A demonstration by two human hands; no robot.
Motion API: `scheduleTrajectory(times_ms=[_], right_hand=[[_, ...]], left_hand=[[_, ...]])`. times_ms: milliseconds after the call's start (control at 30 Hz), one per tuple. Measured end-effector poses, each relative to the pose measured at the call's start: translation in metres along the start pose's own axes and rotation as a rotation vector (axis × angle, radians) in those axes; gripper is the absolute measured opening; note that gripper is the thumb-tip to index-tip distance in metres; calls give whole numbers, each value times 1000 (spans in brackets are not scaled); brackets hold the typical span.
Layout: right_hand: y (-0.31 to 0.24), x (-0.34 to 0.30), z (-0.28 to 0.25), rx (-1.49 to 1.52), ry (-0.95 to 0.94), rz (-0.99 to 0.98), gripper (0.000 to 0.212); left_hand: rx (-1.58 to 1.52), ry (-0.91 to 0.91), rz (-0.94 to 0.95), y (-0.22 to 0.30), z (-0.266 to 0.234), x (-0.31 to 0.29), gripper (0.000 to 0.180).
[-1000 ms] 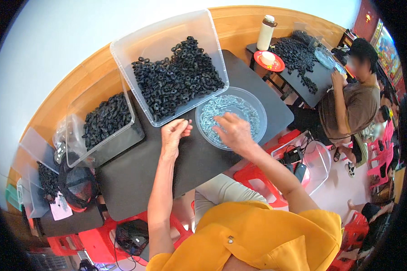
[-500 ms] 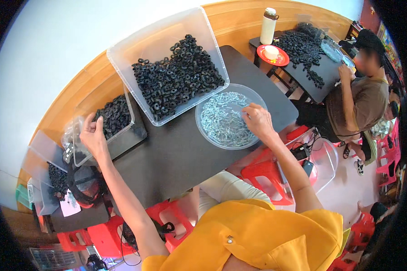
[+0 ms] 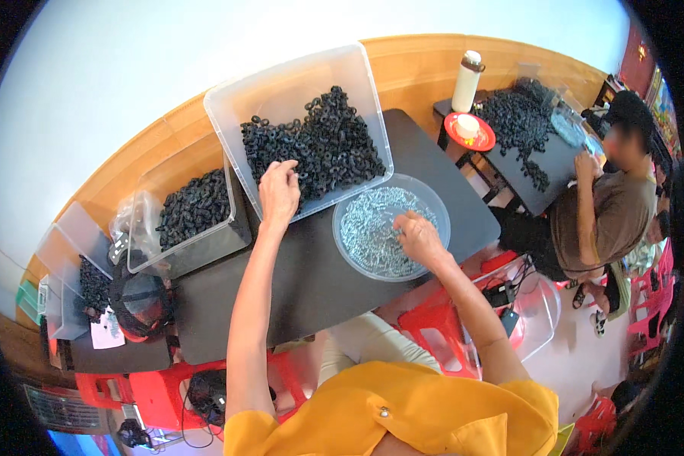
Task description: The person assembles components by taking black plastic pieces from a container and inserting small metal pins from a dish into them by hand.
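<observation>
My left hand (image 3: pixel 279 191) is over the near-left side of a large clear bin (image 3: pixel 296 76), with its fingers curled together beside black ring-shaped parts (image 3: pixel 319 144). Whether one of them is between the fingertips cannot be made out. At the round clear tray (image 3: pixel 446 220), my right hand (image 3: pixel 420 237) has its thumb and fingers drawn together just above many small silvery metal pieces (image 3: pixel 372 228). Anything it pinches is too small to see. A second clear bin (image 3: pixel 197 262), to the left, holds more black parts (image 3: pixel 195 210).
These containers stand on a dark table (image 3: pixel 281 296) against a wood-panelled wall. A dark cap (image 3: pixel 138 300) lies at the left. On another table, a bottle (image 3: pixel 467 82) and a red plate (image 3: pixel 481 142) stand near a black pile (image 3: pixel 513 121); a person (image 3: pixel 600 216) works there.
My left hand has moved right, from the smaller bin to the large bin. My right hand remains over the round tray, with its fingers lower among the metal pieces. The view has shifted slightly.
</observation>
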State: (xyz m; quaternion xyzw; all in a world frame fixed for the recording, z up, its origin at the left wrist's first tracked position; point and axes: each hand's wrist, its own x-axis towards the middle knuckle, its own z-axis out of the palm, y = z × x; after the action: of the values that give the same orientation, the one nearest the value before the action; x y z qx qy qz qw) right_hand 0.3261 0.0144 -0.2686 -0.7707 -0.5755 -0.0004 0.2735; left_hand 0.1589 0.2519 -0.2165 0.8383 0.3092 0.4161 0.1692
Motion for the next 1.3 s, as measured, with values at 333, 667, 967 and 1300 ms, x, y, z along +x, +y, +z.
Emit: scheduleTrajectory(times_ms=[333,667,967,1300], right_hand=[[21,-2,-2,370,-30,155,7],[19,18,-28,1054,-79,299,5],[20,25,-6,268,31,205,7],[12,30,-23,1028,-133,349,10]], left_hand=[[234,-104,180,-23,57,38,16],[-705,-165,-367,-3,19,2,18],[-1277,-362,-691,9,18,-79,20],[-1440,-483,-735,1,25,-98,19]])
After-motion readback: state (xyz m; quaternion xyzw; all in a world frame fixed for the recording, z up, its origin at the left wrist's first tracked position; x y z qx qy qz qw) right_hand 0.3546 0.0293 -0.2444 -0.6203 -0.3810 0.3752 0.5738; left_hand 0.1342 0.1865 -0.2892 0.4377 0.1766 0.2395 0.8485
